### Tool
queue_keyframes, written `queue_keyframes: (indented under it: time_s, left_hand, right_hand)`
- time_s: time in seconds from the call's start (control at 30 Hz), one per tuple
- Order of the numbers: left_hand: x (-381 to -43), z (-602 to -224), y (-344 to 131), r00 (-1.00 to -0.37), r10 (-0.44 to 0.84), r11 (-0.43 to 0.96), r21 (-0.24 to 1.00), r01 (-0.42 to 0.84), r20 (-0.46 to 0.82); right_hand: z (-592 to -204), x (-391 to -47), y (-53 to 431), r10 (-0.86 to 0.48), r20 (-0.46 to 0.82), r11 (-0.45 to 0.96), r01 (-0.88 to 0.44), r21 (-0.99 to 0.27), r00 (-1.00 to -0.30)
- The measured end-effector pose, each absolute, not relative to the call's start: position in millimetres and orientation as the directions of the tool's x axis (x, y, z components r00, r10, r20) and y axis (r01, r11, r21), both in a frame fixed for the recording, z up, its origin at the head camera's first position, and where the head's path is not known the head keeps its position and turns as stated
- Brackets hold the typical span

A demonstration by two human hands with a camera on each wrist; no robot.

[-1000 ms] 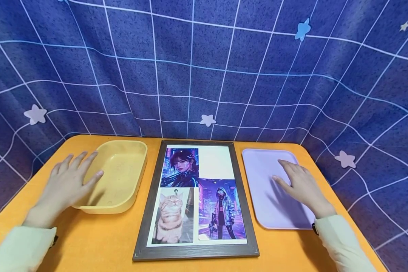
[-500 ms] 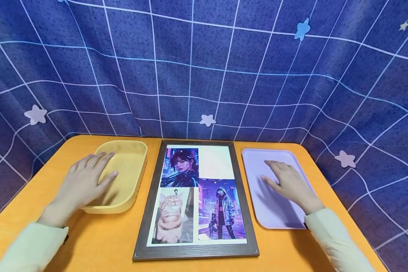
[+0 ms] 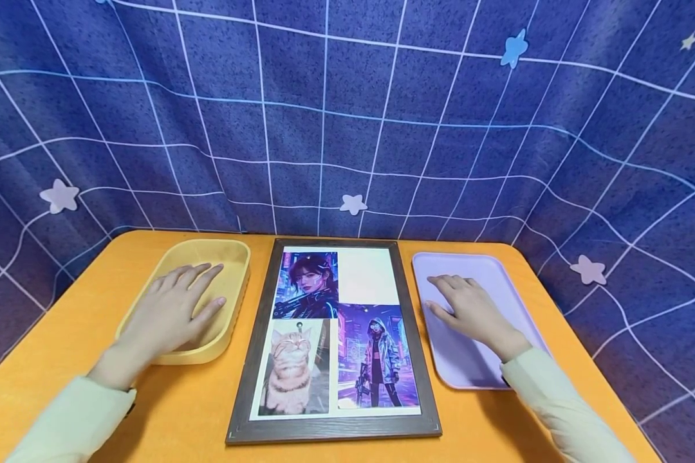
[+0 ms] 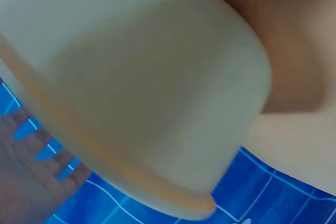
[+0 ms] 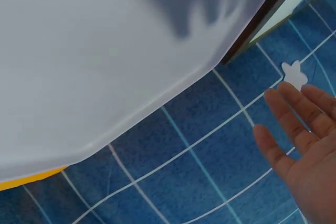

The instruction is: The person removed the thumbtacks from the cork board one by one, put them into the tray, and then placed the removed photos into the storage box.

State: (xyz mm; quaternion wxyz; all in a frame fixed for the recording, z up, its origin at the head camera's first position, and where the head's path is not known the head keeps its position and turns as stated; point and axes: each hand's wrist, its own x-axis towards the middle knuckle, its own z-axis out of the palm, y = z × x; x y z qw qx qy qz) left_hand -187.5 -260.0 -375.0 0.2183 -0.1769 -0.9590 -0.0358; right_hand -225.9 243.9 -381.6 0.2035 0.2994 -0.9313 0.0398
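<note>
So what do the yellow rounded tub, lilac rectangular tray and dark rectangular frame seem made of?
Yellow rounded tub: probably smooth, satin plastic, given its even colour and moulded-looking rounded corners.
Lilac rectangular tray: likely smooth plastic too, with even colour and a thin raised rim.
Dark rectangular frame: fairly matte, with streaks like wood grain, so wood or an imitation; I can't tell which.

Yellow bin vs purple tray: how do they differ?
Colour: the bin is yellow, the tray purple.
Depth: the bin has tall walls; the tray is shallow with a low rim.
Place: the bin lies left of the picture frame, the tray right of it.
Shared: both have rounded corners and sit on the orange table.
</note>
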Motion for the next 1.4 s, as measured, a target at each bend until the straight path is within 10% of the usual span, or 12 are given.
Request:
queue_keyframes:
  time_s: [1.4]
  left_hand:
    - [-177.7,-392.2,-163.7,-0.682,0.632,0.763,-0.139,0.632,0.367]
  right_hand:
    - [-393.1,-240.0,179.3,-0.774,0.289,0.617,-0.775,0.138,-0.564]
